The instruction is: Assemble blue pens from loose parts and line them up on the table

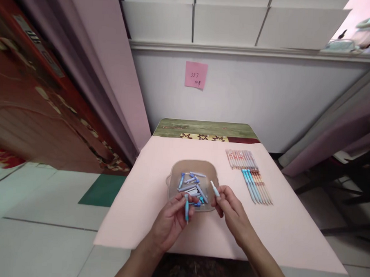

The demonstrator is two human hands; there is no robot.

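Note:
My left hand (173, 217) is closed on a blue pen piece (186, 211) over the near left side of a plastic tub. Between the fingers of my right hand (232, 208), a whitish pen piece (214, 189) points up and left above the tub's right rim. The translucent greyish tub (178, 166) holds several loose pen parts (189, 188), lilac barrels and small blue bits among them. To the right, a row of light-blue pens (250, 185) lies beside brown-topped pens (262, 189). Behind these lies a row of clear pens with reddish marks (241, 159).
Pink paper (132, 218) covers most of the low table, whose green patterned end (204, 126) shows by the wall. A pink note (196, 75) is stuck there. On the left are a reddish door (51, 120) and a green mat (102, 190); dark furniture (351, 178) stands right.

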